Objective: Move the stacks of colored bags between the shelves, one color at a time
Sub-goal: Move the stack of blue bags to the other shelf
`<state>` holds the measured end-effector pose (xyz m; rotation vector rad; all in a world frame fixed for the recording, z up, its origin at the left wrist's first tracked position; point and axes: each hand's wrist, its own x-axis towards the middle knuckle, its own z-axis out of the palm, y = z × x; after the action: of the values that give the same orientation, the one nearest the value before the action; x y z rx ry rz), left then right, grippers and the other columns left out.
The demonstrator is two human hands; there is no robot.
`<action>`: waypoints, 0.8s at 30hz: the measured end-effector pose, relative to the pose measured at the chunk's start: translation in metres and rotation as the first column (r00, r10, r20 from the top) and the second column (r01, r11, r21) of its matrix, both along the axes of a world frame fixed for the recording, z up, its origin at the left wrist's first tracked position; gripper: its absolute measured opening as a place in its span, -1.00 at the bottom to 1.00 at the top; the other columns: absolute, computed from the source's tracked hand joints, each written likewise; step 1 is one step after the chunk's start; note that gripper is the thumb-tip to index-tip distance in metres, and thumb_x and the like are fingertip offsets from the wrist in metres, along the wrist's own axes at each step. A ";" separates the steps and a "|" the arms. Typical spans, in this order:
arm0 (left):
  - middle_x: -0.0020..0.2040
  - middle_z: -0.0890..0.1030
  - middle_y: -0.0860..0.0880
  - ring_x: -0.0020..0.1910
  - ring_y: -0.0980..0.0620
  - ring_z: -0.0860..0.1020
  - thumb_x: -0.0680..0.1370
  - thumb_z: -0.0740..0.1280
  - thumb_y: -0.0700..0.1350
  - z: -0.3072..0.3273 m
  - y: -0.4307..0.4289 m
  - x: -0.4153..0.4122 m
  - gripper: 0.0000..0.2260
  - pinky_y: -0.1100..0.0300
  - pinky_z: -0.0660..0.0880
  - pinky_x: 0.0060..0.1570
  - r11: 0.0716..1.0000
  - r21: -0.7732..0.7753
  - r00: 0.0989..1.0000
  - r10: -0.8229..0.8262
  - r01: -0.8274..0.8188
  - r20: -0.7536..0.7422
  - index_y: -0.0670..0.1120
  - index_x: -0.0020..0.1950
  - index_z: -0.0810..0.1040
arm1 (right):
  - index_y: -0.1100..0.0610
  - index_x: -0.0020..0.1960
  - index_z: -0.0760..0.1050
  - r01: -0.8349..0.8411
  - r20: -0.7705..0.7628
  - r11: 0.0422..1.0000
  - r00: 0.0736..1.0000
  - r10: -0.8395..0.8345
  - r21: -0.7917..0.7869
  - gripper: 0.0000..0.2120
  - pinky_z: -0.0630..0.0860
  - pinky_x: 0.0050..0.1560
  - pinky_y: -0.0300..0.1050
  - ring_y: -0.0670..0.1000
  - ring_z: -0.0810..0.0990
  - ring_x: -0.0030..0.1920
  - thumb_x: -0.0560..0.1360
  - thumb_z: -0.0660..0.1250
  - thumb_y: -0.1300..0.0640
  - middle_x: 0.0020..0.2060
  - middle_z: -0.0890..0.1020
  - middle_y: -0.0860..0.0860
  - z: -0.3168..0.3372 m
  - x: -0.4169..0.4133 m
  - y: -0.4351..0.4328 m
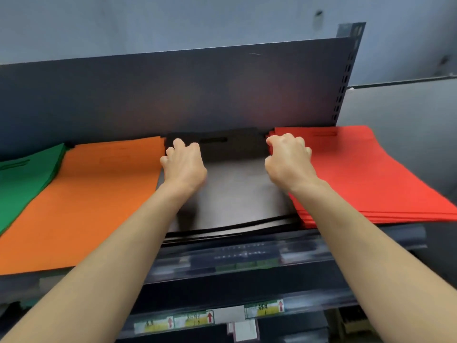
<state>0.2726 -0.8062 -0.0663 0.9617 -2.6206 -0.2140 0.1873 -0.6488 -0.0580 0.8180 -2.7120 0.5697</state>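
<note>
Green stack [22, 174] and orange stack [94, 194] on the left and red stack [366, 174] on the right hem in the black stack [237, 194] on the shelf [247, 253]. Our left hand [184, 167] and right hand [289, 162], fingers curled, grip its far corners.

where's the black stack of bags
In the head view, the black stack lies centre frame, between the orange stack on its left and the red stack on its right; the left hand and right hand grip its far corners.

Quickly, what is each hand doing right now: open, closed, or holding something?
Left hand: grips the black stack at its far left corner.
Right hand: grips its far right edge.
</note>
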 end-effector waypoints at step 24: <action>0.24 0.45 -0.09 0.18 -0.11 0.45 0.56 0.16 -0.22 0.060 0.541 -0.128 -0.71 0.10 0.39 0.16 0.346 -0.081 0.286 -0.868 0.935 -0.405 -0.10 0.24 0.51 | 0.23 0.21 0.46 0.720 -0.210 0.687 0.659 -0.722 -0.103 -0.72 0.40 0.11 0.02 0.23 0.42 0.18 0.53 0.18 0.22 0.15 0.51 0.20 0.052 0.003 0.506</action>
<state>0.1445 -0.2653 -0.0062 -0.6877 -2.4265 -0.8225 0.1907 -0.1431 -0.0062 -0.2397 -2.5005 0.2663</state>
